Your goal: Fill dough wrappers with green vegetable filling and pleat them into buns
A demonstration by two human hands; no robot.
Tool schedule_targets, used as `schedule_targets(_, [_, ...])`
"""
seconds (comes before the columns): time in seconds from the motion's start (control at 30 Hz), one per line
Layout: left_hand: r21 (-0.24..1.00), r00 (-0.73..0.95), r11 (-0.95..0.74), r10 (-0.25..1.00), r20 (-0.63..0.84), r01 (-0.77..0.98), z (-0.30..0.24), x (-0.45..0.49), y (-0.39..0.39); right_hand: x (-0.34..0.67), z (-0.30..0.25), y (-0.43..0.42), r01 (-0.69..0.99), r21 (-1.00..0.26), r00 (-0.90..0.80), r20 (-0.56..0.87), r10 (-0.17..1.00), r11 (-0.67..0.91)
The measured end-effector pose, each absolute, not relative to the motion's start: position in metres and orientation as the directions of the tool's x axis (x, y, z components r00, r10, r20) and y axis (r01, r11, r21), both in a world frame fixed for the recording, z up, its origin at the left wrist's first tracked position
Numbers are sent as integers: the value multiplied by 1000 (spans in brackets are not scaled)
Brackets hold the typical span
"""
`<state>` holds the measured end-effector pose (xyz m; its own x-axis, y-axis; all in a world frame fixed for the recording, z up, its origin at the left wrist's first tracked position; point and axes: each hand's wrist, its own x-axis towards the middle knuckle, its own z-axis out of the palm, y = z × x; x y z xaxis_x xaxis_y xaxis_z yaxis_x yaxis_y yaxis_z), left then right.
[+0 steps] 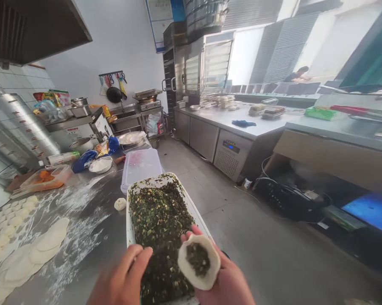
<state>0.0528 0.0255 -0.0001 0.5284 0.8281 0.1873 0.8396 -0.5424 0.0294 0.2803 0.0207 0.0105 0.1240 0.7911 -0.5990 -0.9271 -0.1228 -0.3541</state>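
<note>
Over the tray (129, 228), dough wrapper (183, 264) in cupped right hand (227, 277), filled side toward viewer, long axis near-upright.

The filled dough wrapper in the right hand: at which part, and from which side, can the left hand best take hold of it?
I would pinch the filled dough wrapper at its pale lower-left rim, the left hand coming from the left. That edge looks free, the right hand cradles the other side, and dark green filling sits in the open middle.
</note>
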Motion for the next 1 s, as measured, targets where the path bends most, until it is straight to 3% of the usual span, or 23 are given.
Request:
schedule_targets(0.1, [-172, 561, -580, 815, -147, 797, 18, 43, 42, 301, 29, 15, -895, -441, 242, -610, 754, -69])
schedule_targets(0.17, [-240, 563, -633, 769, -302, 736, 25, 48, 51, 309, 34, 12, -879, -475, 309, -614, 727, -28])
schedule_targets(0.37, [-164, 681, -828, 539, -496, 536, 29, 75, 61, 304, 25, 2, -909, -410, 228, -640, 733, -75])
schedule_targets(0.53, [-160, 718, -869, 480, -504, 468, 27, 74, 66, 308, 10, -7, -920, -360, 159, -706, 690, -156])
schedule_targets(0.63, [-98, 731, -864, 473, -492, 494, 27, 65, 67, 315, 5, -11, -920, -352, 138, -704, 697, -174])
schedule_targets(0.77, [18, 689, -765, 568, -451, 643, 41, 57, 62, 320, 9, -13, -908, -395, 175, -659, 732, -139])
schedule_targets(1.0, [406, 579, -434, 728, -369, 804, 47, 40, 58, 318, 32, 0, -931, -354, 210, -727, 653, -95])
